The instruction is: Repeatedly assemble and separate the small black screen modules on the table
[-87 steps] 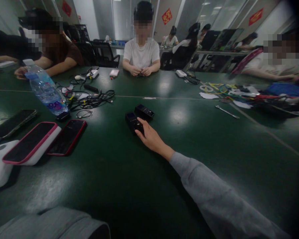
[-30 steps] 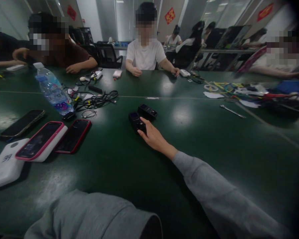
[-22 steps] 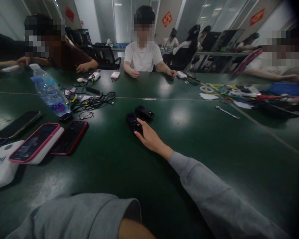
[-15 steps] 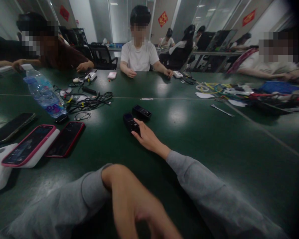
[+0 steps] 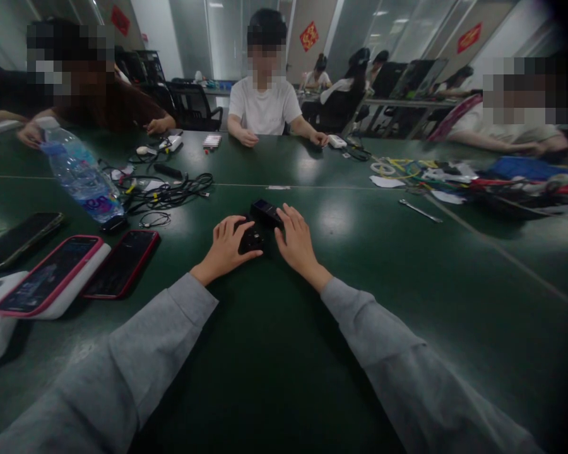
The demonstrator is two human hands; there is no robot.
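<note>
Two small black handheld devices with screens and buttons lie close together in the middle of the green table. My left hand (image 5: 224,249) is curved over the nearer black device (image 5: 254,240), thumb along its near side and fingers across its far part, hiding much of it. The farther black device (image 5: 265,212) lies just behind, its screen facing up. At its right end is my right hand (image 5: 296,236), fingers apart, the fingertips touching or almost touching its edge.
To the left are a red-edged phone (image 5: 123,263), a pink-framed phone (image 5: 52,274), a tilted water bottle (image 5: 82,173) and tangled black cables (image 5: 180,189). A wrench (image 5: 420,211) and a pile of cables (image 5: 478,176) lie right. Several people sit around the table.
My left hand has moved from the front edge of the view up to the nearer device. My right hand has left that device and shifted right to the farther one.
</note>
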